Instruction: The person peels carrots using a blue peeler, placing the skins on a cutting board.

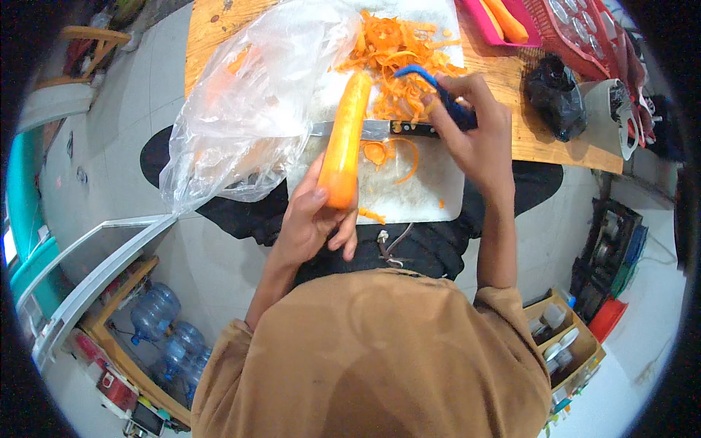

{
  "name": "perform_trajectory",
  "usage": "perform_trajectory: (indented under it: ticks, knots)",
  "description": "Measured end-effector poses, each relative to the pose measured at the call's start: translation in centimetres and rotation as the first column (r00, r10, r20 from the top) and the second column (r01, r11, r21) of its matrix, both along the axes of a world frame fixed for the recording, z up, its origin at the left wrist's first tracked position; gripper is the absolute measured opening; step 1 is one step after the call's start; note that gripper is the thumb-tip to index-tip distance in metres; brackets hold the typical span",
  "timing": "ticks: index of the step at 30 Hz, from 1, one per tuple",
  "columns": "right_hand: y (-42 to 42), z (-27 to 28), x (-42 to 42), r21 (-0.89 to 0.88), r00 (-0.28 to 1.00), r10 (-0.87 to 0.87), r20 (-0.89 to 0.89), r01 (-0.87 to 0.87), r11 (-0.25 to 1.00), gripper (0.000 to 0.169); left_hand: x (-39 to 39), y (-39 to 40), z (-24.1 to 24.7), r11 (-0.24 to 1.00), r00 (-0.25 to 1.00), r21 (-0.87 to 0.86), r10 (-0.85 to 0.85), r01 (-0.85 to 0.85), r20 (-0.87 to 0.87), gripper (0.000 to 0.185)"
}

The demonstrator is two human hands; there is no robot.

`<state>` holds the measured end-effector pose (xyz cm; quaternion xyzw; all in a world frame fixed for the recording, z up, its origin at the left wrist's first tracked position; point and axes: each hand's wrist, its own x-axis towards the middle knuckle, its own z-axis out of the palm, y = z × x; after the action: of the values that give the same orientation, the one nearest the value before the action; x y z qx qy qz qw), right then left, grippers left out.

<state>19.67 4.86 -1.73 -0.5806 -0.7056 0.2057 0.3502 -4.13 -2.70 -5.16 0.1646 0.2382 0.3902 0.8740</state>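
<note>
My left hand (312, 219) grips a carrot (345, 142) by its thick end, the narrower end pointing away from me. Most of the carrot looks peeled; the thick end is a deeper orange. In my right hand (476, 123) is a blue peeler (432, 82), held to the right of the carrot and apart from it. Beneath lies a white cutting board (421, 186). A knife with a black handle (411, 128) rests across it, its blade partly behind the carrot. Beyond the knife is a heap of carrot peelings (389, 44), with a few scraps nearer me.
A clear plastic bag (257, 109) with orange things inside covers the left of the wooden table (575, 150). Peeled carrots sit in a pink tray (534, 38) at the far right. Near it are a red basket (591, 60), a black plastic bag (556, 98) and a whitish container (602, 109).
</note>
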Motion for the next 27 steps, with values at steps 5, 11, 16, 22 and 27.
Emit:
perform_trajectory:
  ticks: [5, 11, 16, 22, 27]
  knots:
    - [-2.9, 0.7, -1.4, -0.125, 0.99, 0.124, -0.065, -0.131, 0.983, 0.019, 2.5, 2.1, -0.4, 0.993, 0.975, 0.088, 0.09, -0.073, -0.203, 0.072]
    - [-4.5, -0.2, -1.9, -0.131, 0.956, 0.257, -0.142, -0.276, 0.952, 0.018, 3.1, 2.4, -1.8, 0.994, 0.984, 0.084, 0.085, -0.073, -0.157, 0.077]
    - [-5.1, -0.5, -2.4, -0.147, 0.952, 0.279, -0.126, -0.296, 0.944, 0.021, 2.6, 2.2, -2.5, 0.996, 0.992, 0.066, 0.073, -0.066, -0.101, 0.074]
    - [-4.0, -1.0, -2.6, -0.138, 0.966, 0.238, -0.101, -0.25, 0.958, 0.022, 1.9, 2.0, -2.0, 0.999, 0.998, 0.042, 0.029, -0.026, -0.058, 0.073]
    - [-3.0, -1.1, -2.5, -0.093, 0.95, 0.302, -0.078, -0.308, 0.947, 0.023, 1.2, 0.9, -1.8, 1.0, 0.999, 0.015, 0.022, -0.022, -0.037, 0.073]
